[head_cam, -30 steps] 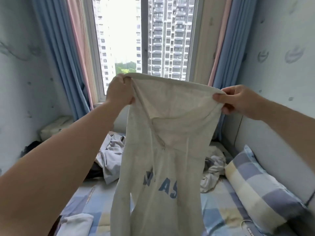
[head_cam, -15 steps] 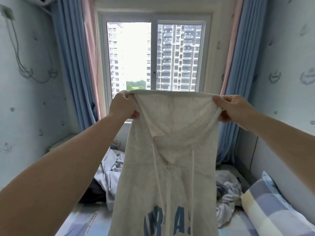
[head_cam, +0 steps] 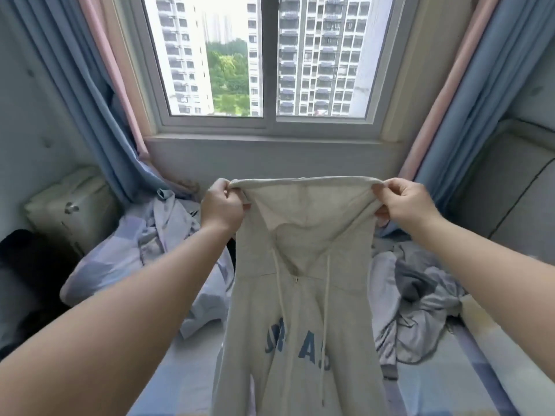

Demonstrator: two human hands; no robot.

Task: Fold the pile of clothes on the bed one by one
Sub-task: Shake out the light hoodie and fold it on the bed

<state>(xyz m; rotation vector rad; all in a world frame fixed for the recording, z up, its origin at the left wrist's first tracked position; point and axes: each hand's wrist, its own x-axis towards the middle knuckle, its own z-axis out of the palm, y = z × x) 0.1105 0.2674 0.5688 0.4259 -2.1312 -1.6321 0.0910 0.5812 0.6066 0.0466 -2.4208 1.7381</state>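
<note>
Hoodie [head_cam: 300,295] hangs from hood rim, my left hand [head_cam: 222,210] & right hand [head_cam: 404,205] both pinching it so it drops straight for folding.

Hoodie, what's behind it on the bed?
Crumpled clothes show on the bed to either side of the hoodie. The stretch directly behind it is covered.
</note>
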